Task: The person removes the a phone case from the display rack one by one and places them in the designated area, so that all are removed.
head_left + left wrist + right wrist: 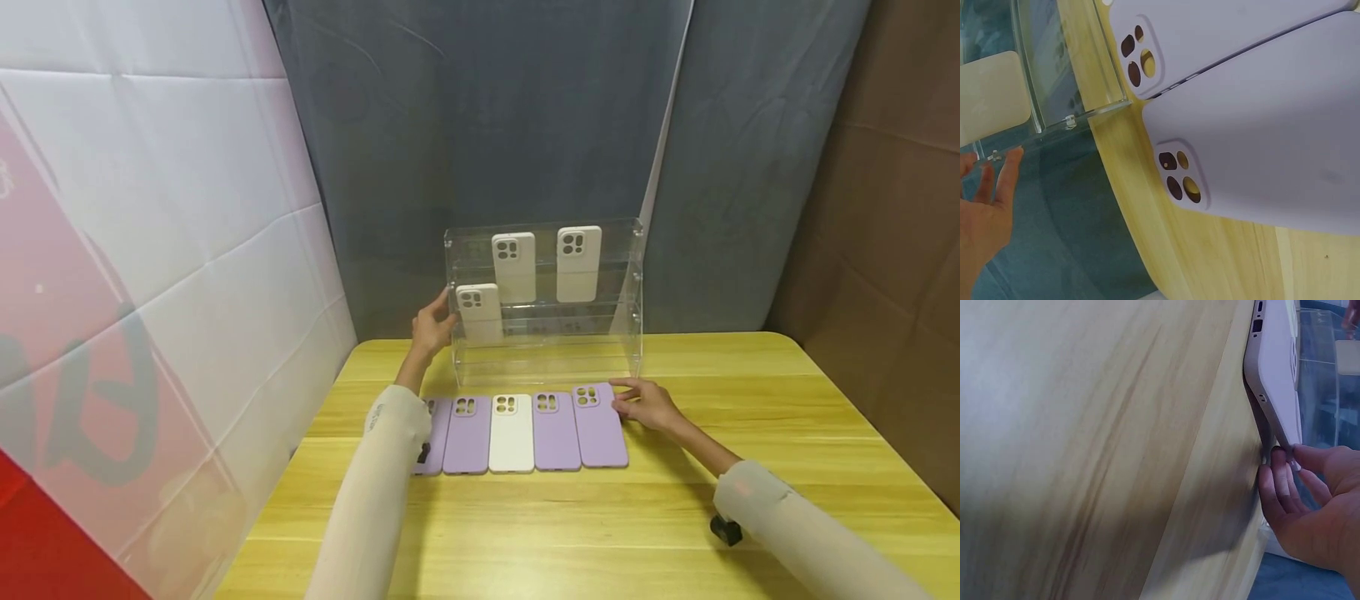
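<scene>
My right hand [648, 404] pinches the top right edge of the rightmost purple phone case [602, 433]. In the right wrist view that case [1275, 369] tilts with this edge raised off the table, thumb on top and fingers beneath. My left hand [433, 329] touches the left side of a clear acrylic display stand [551, 367]; in the left wrist view its fairly straight fingers [1009, 175] meet the side edge. Beside it, a white phone case [480, 312] leans on a middle tier. Two more white cases [514, 267] [579, 262] stand on a higher tier.
Left of the held case, a row lies flat on the wooden table [525, 533]: a purple case [557, 437], a white case [512, 437] and more purple cases [467, 442], the leftmost partly behind my left sleeve. Grey curtain [487, 125] hangs behind the stand.
</scene>
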{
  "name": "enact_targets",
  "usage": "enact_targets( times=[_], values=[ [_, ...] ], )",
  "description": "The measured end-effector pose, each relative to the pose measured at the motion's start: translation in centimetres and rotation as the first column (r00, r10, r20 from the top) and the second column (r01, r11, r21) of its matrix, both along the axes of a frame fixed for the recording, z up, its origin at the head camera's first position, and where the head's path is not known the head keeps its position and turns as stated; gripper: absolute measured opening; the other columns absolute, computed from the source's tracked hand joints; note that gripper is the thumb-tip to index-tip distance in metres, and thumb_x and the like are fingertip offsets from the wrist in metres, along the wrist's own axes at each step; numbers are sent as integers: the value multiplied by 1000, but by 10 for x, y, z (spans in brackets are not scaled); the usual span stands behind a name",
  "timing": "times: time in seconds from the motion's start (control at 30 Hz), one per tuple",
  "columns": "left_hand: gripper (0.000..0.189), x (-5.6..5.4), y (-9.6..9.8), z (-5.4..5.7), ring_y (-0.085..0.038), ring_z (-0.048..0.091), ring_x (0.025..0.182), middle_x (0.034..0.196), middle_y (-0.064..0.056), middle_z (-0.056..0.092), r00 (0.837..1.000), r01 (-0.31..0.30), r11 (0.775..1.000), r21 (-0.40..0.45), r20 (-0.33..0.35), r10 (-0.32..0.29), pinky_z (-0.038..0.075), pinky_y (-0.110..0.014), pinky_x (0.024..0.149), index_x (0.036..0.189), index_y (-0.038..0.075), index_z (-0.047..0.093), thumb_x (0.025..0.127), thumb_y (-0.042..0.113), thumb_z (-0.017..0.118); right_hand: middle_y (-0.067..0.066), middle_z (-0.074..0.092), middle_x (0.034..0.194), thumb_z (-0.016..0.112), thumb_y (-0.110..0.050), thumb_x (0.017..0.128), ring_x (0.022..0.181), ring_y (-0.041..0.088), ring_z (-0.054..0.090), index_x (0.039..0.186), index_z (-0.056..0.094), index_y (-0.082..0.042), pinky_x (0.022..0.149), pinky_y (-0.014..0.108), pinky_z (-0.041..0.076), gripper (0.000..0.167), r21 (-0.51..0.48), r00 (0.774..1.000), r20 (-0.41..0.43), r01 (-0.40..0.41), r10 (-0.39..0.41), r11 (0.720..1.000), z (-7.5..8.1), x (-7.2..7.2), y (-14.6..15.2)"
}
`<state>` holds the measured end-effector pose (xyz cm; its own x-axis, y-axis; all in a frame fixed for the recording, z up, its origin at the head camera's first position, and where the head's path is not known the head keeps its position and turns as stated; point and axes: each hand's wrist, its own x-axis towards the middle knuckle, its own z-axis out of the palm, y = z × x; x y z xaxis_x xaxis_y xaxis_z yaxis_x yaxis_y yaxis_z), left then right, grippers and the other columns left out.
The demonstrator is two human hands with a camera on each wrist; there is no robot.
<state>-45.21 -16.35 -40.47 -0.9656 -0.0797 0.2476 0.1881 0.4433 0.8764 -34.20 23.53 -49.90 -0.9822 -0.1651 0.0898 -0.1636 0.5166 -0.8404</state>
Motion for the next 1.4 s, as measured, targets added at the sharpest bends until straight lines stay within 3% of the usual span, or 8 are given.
enact_targets(
  times=[0.27,0.43,0.57,0.7,0.8,0.97,1.2,1.4],
  values=[
    [63,1,0,-1,-42,70,81,149,-15,58,1000,8,1000,-2,2,-8,65,-26,63,158,31,44,101,10,62,33,71,112,69,2,96,94,36,75,135,60,12,77,33,67,42,9,1000,-1,11,-11,1000,-2,0,-2],
    [63,3,-1,-3,-39,70,80,150,-15,57,1000,3,1000,2,16,-3,67,-30,66,158,32,45,101,10,63,31,73,109,71,2,94,95,37,75,131,62,13,75,33,67,40,23,1000,-13,13,-13,1000,-4,1,-2],
    [63,2,0,-5,-29,67,69,149,-15,58,1000,2,1000,-5,16,-2,67,-32,66,157,32,45,101,10,63,30,74,106,72,2,92,92,35,75,128,64,13,73,33,67,39,38,1000,-13,24,-23,999,-5,2,-3],
    [64,-1,0,-5,-13,59,58,149,-14,58,1000,-2,1000,-12,23,2,64,-24,60,157,34,45,101,11,64,28,74,103,74,3,90,85,30,76,124,67,12,71,33,67,36,47,999,-14,30,-30,998,-5,2,-2],
    [64,-3,0,-4,-9,53,54,150,-14,57,999,-2,1000,-11,33,2,59,-19,54,157,35,45,101,11,63,26,75,100,76,4,88,81,28,76,120,68,12,68,30,67,34,62,999,-28,27,-26,998,-4,1,-1],
    [64,-5,1,-2,-17,60,62,151,-14,56,999,-2,1000,-5,37,2,60,-20,54,157,36,45,100,11,64,25,76,99,76,5,86,80,27,76,118,70,12,63,26,65,33,78,999,-42,30,-27,997,-3,0,0],
    [66,-5,0,-1,-40,71,88,152,-15,55,999,-3,1000,6,38,3,68,-42,74,157,34,44,100,9,65,27,74,104,74,6,88,85,30,76,120,68,13,69,30,67,33,35,1000,-9,21,-20,999,-2,1,0],
    [64,-1,-1,0,-39,73,98,152,-14,55,1000,11,1000,-10,9,-11,67,-32,69,159,31,43,101,11,64,27,74,105,74,4,89,86,30,76,120,68,12,70,31,67,32,31,1000,-21,15,-14,999,0,2,0]
  ],
)
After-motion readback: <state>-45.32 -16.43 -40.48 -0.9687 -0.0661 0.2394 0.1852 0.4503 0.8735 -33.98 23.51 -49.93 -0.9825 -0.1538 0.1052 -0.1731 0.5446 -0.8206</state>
